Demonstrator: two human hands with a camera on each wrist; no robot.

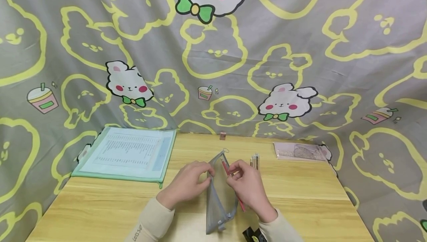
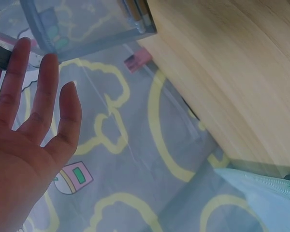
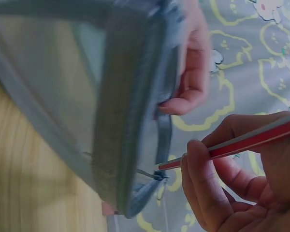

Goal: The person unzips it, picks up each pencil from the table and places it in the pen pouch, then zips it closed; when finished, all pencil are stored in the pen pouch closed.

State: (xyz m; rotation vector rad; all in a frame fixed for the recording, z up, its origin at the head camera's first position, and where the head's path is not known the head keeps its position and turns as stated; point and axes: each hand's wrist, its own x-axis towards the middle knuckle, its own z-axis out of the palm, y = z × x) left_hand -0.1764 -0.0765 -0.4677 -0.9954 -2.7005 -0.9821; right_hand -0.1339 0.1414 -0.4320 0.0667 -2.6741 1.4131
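A grey-blue see-through zip pouch [image 1: 213,212] stands on the table with its mouth spread apart. My left hand [image 1: 190,179] pinches one edge of that mouth between thumb and fingers; in the left wrist view the other fingers [image 2: 44,99] extend fairly straight. On the other side, my right hand [image 1: 248,184] holds a red pencil [image 3: 251,142] in its fingers. The pencil is slanted, one tip close to the pouch's opening [image 3: 166,130] in the right wrist view. Whether the tip is inside the pouch, I cannot tell.
Several pencils [image 1: 255,161] lie beyond my right hand. A flat packet with ruler shapes [image 1: 300,151] is at the back right, a small pinkish block [image 1: 222,136] at the back edge. Left lies a green-edged folder [image 1: 126,153] holding a printed sheet. A black object [image 1: 254,235] sits near the front.
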